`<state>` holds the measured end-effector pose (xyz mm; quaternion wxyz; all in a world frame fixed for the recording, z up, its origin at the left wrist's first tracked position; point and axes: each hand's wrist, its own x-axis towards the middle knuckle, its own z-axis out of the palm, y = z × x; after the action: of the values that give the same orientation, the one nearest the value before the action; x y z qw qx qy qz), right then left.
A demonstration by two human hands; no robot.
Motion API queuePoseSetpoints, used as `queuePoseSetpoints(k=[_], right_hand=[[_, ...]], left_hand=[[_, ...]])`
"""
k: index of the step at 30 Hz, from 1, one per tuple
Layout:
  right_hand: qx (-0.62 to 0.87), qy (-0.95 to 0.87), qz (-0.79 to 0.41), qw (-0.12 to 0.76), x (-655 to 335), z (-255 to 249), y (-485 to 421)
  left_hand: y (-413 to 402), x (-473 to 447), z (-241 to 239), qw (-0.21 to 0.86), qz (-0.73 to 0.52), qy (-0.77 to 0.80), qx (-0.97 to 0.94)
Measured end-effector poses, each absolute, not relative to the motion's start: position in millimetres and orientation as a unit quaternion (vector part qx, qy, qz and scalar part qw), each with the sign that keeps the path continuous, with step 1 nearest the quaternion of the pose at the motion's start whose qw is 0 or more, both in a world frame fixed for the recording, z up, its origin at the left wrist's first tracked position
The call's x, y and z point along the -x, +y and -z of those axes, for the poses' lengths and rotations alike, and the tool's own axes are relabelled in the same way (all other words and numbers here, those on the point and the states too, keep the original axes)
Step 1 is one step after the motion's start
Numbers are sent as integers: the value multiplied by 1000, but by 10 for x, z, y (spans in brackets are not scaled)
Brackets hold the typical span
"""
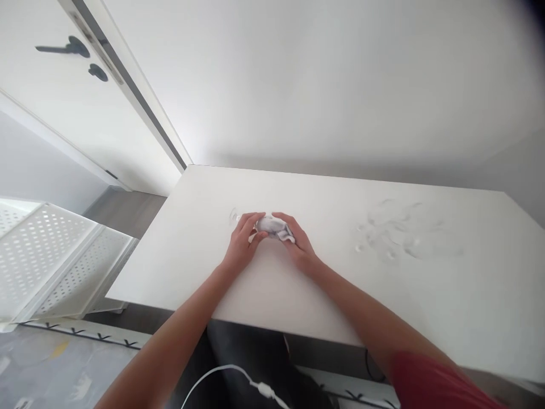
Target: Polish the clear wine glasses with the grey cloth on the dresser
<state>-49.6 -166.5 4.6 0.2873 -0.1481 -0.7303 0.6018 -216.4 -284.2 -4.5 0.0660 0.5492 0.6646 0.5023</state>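
Over the middle of the white table (204,255), my hands meet around a clear glass and a crumpled white cloth. Rounded, see-through edges of the glass (234,216), seemingly its foot, stick out to the left of my fingers. My left hand (246,234) is closed around the glass from the left, thumb toward me. From the right, my right hand (297,238) grips the cloth (276,225), which lies against the glass between both hands. Fingers and cloth cover most of the glass, so I cannot tell its full shape.
Several clear, faint objects (389,230) lie blurred on the table's right part. A white wall (319,91) rises behind it. White perforated bins (55,255) stand at left, near a door (55,108). A white cable (238,368) hangs over my lap.
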Motion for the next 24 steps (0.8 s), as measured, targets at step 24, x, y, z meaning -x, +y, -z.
queuePoseSetpoints(k=[24], right_hand=[[168, -438, -753, 461, 624, -179, -1633]], left_hand=[[-3042, 1751, 76, -144, -364, 834, -388]])
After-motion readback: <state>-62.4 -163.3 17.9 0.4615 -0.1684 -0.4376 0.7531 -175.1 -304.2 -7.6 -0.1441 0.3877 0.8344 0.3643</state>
